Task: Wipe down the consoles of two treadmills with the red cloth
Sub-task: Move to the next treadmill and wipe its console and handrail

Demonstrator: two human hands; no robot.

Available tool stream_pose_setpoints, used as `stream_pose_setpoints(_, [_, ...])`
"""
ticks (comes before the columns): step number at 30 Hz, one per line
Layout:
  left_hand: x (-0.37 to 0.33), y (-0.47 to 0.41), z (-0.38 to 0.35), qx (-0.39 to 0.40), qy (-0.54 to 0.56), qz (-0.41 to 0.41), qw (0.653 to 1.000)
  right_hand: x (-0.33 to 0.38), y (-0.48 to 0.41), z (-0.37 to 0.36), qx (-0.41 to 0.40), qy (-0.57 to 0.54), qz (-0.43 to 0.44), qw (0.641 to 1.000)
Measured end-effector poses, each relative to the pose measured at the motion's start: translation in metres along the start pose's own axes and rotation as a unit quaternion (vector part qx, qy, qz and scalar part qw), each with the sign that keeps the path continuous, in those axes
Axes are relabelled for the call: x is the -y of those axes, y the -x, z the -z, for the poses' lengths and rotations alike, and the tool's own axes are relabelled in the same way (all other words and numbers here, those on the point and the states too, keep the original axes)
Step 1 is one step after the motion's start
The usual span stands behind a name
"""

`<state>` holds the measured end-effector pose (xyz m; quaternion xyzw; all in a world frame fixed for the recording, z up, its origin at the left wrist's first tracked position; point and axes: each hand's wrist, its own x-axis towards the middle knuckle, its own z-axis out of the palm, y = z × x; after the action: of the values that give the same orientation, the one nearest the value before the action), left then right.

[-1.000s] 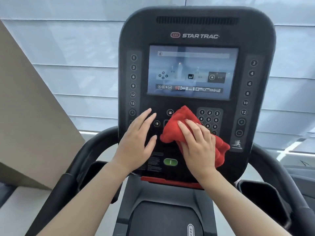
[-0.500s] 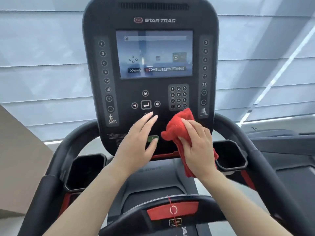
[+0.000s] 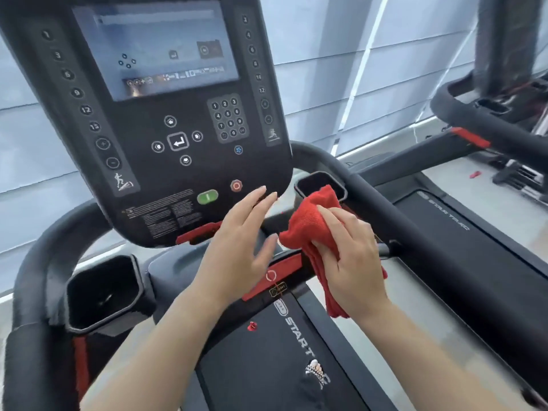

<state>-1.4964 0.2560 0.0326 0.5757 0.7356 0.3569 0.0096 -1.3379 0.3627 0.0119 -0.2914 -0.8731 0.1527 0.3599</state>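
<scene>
Fingers (image 3: 333, 218) of R hand (image 3: 353, 262) curl round the red cloth (image 3: 305, 226), bunched in a thick wad w/ a tail hanging below the palm. L hand (image 3: 237, 250) holds nothing: fingers straight, a bit spread, tips by the lower right corner of the console (image 3: 139, 126); can't tell if they touch it.

Cloth is off the console face, just past that lower right corner, in front of the right cup holder (image 3: 311, 182) and above the crossbar (image 3: 278, 280); contact w/ either unclear.

Both hands sit clear of the keys & the 2nd treadmill (image 3: 474, 120) shows at far right, blurred, so step in hand is prob. the move over to it.

To do it well:
- Refold the wad to a flat, fresh face; tuck the tail in so it can't snag on the crossbar.
- Pass clear of the green button (image 3: 207, 197) & red button (image 3: 236, 185).
- On the next console go top edge to bottom edge, screen first, light on the keypads.
- Brace L hand on the frame edge, not on keys.
</scene>
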Motion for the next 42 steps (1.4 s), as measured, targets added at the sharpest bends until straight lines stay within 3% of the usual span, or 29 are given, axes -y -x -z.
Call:
stream_pose_setpoints(13, [-0.107, 0.026, -0.080, 0.121, -0.008, -0.090, 0.988, -0.050, 0.119, 0.092, -0.060, 0.065, -0.175, 0.981])
stream_pose_setpoints(23, [-0.282, 0.061, -0.190, 0.189, 0.036, -0.193, 0.962, -0.122, 0.244, 0.238, -0.128, 0.134, -0.269, 0.945])
stream_pose_setpoints(30, [-0.417, 0.120, -0.284, 0.260, 0.083, -0.258, 0.927, -0.175, 0.373, 0.346, -0.166, 0.199, -0.375, 0.890])
stream_pose_setpoints(42, [-0.573, 0.184, -0.384, 0.407, 0.056, -0.411, 0.814, -0.211, 0.525, 0.447, -0.259, 0.228, -0.537, 0.769])
